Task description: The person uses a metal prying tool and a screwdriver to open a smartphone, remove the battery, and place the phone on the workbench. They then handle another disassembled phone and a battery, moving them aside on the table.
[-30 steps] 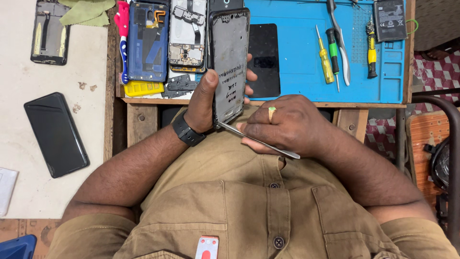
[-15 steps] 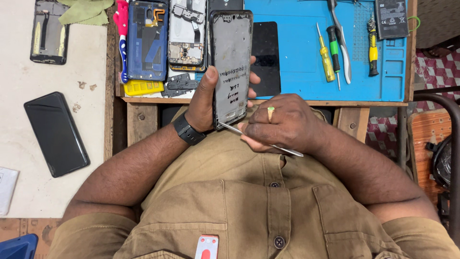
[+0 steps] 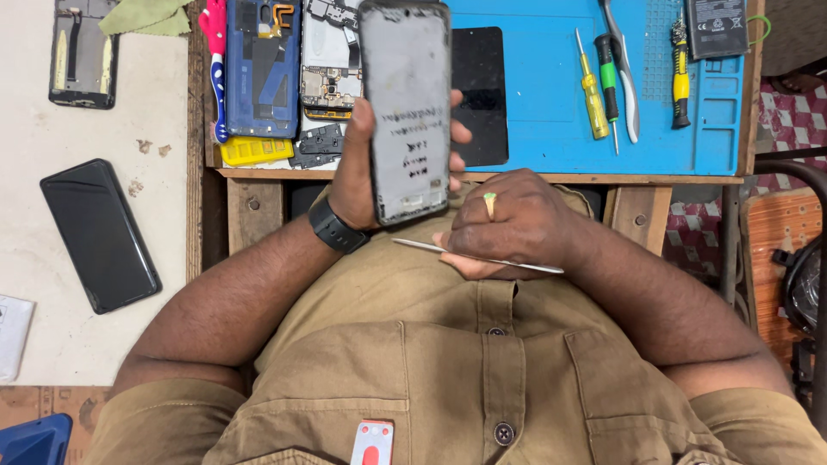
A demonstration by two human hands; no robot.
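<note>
The left hand (image 3: pixel 357 176) is gripping a grey phone frame (image 3: pixel 405 108), with the thumb on one side and the fingers curling round the other. The frame is standing up tall above the near edge of the blue mat (image 3: pixel 551 103), close to the person's chest. A black watch (image 3: pixel 334 228) is sitting on the left wrist.

The right hand (image 3: pixel 512 226) is closing around a thin metal tool (image 3: pixel 478 257). The tool is lying flat and pointing left, just under the bottom of the frame, but not touching it. A gold ring (image 3: pixel 490 205) is showing on one finger.

On the worktop (image 3: pixel 482 176), a black screen (image 3: pixel 480 95) is lying on the mat just behind the frame. An open blue phone (image 3: pixel 263 69) and a circuit board (image 3: pixel 329 82) are lying to the left of it. A yellow screwdriver (image 3: pixel 592 99) and a green one (image 3: pixel 608 77) are resting on the mat to the right. Another black phone (image 3: pixel 99 234) is lying far off on the white table (image 3: pixel 52 327) on the left.
</note>
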